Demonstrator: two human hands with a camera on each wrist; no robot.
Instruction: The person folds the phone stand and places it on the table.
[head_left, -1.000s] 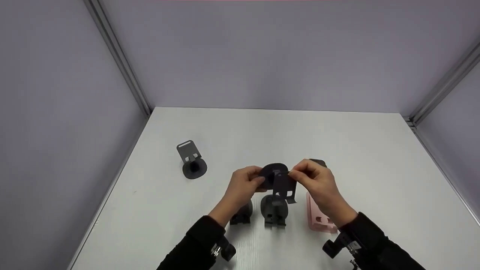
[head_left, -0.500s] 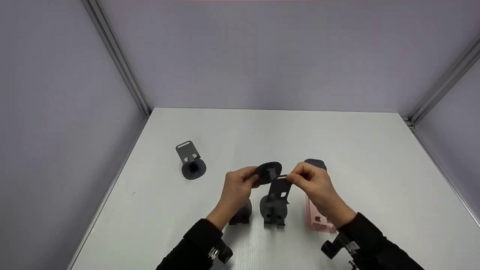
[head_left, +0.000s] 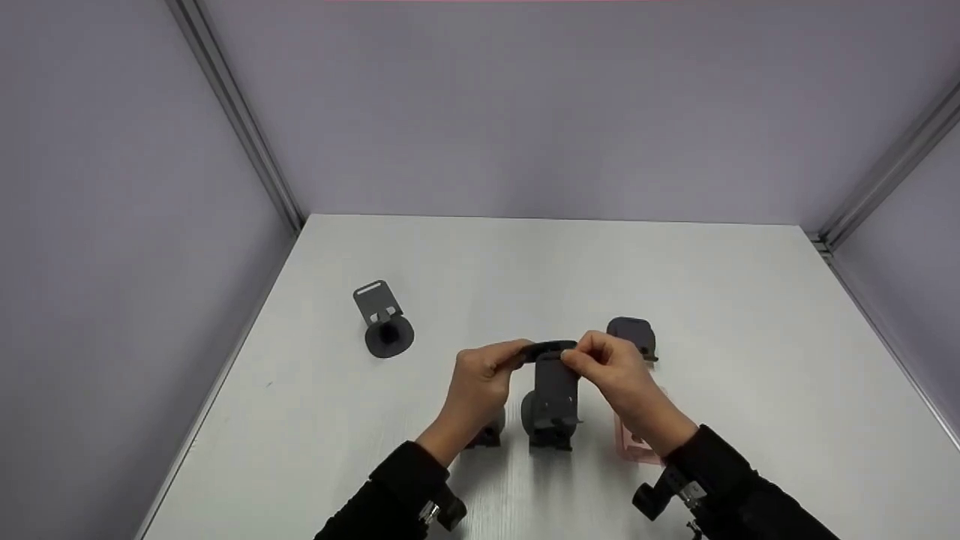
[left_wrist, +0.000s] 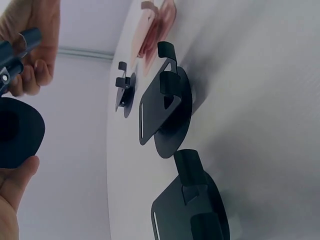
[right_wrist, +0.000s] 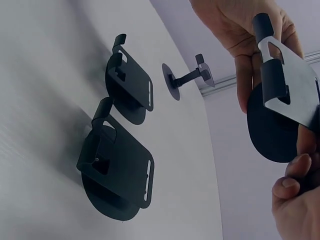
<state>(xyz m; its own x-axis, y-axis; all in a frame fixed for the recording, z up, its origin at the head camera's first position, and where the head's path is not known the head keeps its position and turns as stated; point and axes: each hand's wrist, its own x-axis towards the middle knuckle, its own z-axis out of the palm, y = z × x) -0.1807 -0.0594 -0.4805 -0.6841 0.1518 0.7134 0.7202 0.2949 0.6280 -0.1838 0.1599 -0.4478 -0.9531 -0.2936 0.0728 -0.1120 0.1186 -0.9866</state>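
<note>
Both hands hold a dark grey phone stand (head_left: 556, 386) above the table, near its front middle. With fingers and thumb, my left hand (head_left: 480, 379) grips the round base, seen almost edge-on in the head view and broad side in the left wrist view (left_wrist: 20, 132). My right hand (head_left: 619, 375) pinches the slotted end of its plate. In the right wrist view the plate (right_wrist: 295, 85) shows its two curled lips, with the dark disc behind. Below the hands stand two like phone stands (left_wrist: 165, 105), folded low; the held one partly covers one of them in the head view.
Another dark phone stand (head_left: 388, 337) stands at the far left, its plate raised. A pink phone stand (head_left: 634, 450) lies partly hidden under my right hand, and a further dark stand (head_left: 632, 330) sits behind that hand. Pale walls border the white table (head_left: 480, 277).
The held stand's disc has tilted from face-on to nearly edge-on and now sits at the plate's top end. My right hand has shifted slightly left and down, uncovering the dark stand behind it.
</note>
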